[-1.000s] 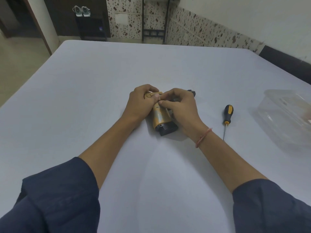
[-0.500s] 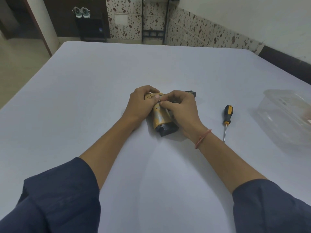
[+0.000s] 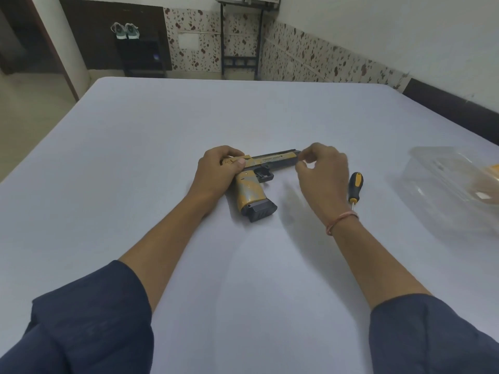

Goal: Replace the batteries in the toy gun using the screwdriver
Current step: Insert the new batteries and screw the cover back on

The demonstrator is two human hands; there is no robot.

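Left hand (image 3: 216, 170) grips toy gun (image 3: 271, 161) rear; right hand (image 3: 324, 172) curled beside muzzle, perhaps pinching something; grip unclear.

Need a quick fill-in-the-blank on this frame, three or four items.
1. The hand gripping the toy gun is the person's ___ one.
2. The screwdriver lies flat on the ___.
3. Its handle is black and ___.
4. The clear container sits to the screwdriver's ___.
Missing: left; table; yellow; right.

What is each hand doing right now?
Left hand: grips the rear of the toy gun.
Right hand: curled at the gun's far end; whether it pinches anything cannot be told.
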